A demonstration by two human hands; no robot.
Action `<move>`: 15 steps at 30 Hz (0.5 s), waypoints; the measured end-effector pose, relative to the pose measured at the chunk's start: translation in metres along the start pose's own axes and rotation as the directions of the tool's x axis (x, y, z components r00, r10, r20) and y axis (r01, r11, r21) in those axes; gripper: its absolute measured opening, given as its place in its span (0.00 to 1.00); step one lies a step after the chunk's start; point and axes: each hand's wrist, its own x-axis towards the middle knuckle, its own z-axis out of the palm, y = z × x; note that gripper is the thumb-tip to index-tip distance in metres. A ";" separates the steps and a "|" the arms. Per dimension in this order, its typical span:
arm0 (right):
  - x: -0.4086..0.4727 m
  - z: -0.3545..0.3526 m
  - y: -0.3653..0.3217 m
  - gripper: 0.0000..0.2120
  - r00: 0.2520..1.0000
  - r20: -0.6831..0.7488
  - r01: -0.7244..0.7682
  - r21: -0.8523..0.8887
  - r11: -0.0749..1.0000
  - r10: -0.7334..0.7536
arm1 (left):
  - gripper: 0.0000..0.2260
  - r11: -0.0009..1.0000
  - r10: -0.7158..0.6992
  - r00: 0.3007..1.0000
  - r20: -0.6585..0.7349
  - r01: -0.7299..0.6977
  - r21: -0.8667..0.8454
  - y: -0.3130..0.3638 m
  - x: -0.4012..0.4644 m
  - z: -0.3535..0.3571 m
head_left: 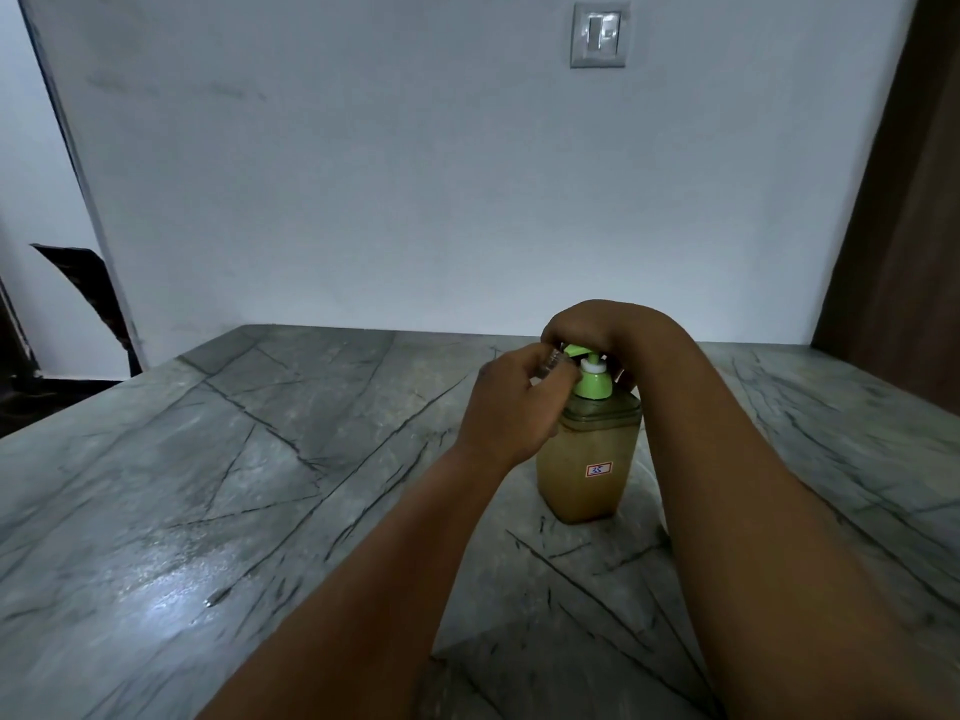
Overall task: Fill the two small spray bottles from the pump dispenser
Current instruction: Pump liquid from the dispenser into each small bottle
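Observation:
A pump dispenser [587,470] with a green pump head and amber liquid stands on the grey marble counter [234,485]; a small red-edged label marks its front. My left hand [506,407] grips a small clear spray bottle [555,362], holding its mouth up against the green spout. My right hand [592,324] rests curled over the top of the pump head, covering most of it. A second small bottle is not visible.
A white wall rises behind the counter with a light switch [600,36] high up. A brown wooden panel [904,226] stands at the right edge. At the left, the counter ends near a dark opening [78,304].

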 end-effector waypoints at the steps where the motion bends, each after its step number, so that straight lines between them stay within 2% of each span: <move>1: 0.000 0.000 0.000 0.08 1.000 -0.002 -0.003 -0.003 1.000 0.003 | 0.11 1.000 -0.001 1.000 -0.002 0.001 -0.001 0.000 0.000 0.000; 4: 0.000 -0.001 0.000 0.07 0.999 -0.029 0.023 0.076 0.997 -0.021 | 0.10 1.000 -0.001 1.000 -0.001 0.001 0.003 0.000 0.000 0.000; 8: 0.001 -0.004 0.001 0.11 0.999 -0.034 0.013 0.232 0.973 -0.005 | 0.09 1.000 0.006 1.000 -0.007 -0.006 0.003 -0.002 0.001 -0.001; 15: -0.002 -0.003 0.001 0.10 0.999 -0.032 0.000 0.168 0.986 0.006 | 0.09 1.000 0.008 1.000 -0.001 -0.008 0.015 -0.003 0.001 -0.001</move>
